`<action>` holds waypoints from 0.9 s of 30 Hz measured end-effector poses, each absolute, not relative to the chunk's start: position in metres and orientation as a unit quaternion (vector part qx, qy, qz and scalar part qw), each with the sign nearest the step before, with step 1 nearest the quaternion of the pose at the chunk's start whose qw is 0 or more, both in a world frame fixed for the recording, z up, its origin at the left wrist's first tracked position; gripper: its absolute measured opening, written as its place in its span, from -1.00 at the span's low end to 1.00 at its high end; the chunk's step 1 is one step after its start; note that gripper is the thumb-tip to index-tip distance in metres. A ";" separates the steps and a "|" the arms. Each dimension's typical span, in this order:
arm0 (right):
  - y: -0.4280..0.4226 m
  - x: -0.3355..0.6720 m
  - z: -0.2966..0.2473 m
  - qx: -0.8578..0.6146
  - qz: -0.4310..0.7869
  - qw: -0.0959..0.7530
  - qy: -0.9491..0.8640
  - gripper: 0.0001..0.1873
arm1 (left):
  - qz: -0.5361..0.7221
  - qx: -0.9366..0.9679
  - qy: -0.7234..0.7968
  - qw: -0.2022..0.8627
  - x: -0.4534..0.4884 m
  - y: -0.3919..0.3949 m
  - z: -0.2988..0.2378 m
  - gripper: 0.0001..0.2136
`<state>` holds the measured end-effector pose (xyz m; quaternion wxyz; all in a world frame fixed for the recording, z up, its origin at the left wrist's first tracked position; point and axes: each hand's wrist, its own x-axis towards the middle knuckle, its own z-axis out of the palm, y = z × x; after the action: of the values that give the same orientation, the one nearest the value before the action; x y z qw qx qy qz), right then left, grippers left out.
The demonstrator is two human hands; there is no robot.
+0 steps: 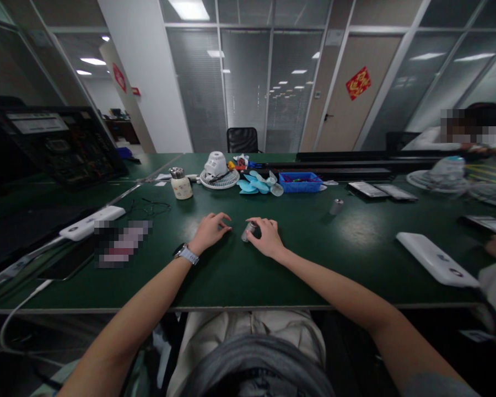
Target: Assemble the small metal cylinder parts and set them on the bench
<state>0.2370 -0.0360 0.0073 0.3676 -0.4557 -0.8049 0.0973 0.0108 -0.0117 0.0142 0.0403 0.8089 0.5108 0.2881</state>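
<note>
My right hand [267,238] has its thumb and fingers around a small silver metal cylinder [245,234], which stands a little tilted at the middle of the green table [231,275]. Part of the cylinder is hidden by the fingers. Just left of it, my left hand [210,230] is open above the tabletop, thumb and fingers curved apart with nothing between them. A watch is on the left wrist. Farther right, a second silver cylinder [337,207] of similar look stands by itself, out of reach of both hands' fingers.
Behind the hands are a cream bottle [182,185], a white fan part [219,175], light-blue fan blades [256,183] and a blue basket [300,183]. White power banks [93,222] [436,258] lie at both sides. A phone and cables are at left; another person sits at right.
</note>
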 end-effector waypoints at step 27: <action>-0.028 0.242 0.004 -0.484 0.146 0.378 -0.776 -0.70 | 0.294 0.798 0.525 0.029 0.014 -0.013 0.014 -0.74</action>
<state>0.2416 -0.0283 0.0037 0.3781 -0.4837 -0.7757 0.1463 0.0142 -0.0129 0.0138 0.0286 0.7985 0.5248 0.2937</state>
